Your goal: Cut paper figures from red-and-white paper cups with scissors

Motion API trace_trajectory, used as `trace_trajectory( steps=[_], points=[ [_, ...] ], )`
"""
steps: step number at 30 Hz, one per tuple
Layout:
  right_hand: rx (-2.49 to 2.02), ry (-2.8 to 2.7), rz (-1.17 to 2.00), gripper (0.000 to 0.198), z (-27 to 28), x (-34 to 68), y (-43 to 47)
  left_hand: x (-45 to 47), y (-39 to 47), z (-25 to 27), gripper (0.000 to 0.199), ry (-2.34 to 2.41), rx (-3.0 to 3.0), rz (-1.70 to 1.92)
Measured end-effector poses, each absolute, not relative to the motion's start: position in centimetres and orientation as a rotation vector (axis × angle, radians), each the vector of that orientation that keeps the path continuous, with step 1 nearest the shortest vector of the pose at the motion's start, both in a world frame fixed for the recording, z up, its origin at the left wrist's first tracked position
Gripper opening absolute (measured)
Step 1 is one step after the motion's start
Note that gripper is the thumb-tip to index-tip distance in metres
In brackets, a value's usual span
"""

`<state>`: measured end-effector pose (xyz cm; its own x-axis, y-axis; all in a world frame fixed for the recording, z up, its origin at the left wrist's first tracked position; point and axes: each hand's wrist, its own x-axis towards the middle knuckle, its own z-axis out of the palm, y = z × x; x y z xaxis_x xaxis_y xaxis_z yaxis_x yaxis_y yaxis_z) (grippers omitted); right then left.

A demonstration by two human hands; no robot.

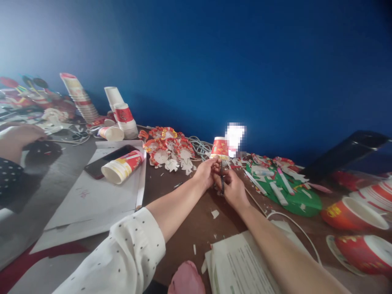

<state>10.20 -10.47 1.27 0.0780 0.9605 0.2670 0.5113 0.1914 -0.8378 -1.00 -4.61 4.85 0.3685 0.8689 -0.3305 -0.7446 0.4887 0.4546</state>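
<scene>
A red and white paper cup is in front of me, near the blue wall. My left hand is closed at the cup's lower edge, thumb and fingers pinching it. My right hand is wrapped around dark-handled scissors, which point up toward the cup. The two hands are close together, and the fingers partly hide the scissors and the cup's edge. Left of my hands lies a pile of cut red and white paper pieces.
A green sheet with markers and scraps lies to the right, beside several red paper bowls. Printed papers lie nearest me. On the left are a phone, a lying cup, a leaning cup stack and another person's arm.
</scene>
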Motion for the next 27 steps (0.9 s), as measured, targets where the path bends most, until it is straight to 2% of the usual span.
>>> trace_trajectory(
  steps=[13,27],
  points=[
    [-1.401,-1.540,0.606,0.040,1.32,10.02,-10.74,-0.99,-4.79,5.38,0.024,0.549,0.227,1.018],
    [-1.393,-1.553,0.590,0.037,1.31,10.04,-10.68,-0.87,-4.66,4.90,0.023,0.538,0.220,1.024]
  ],
)
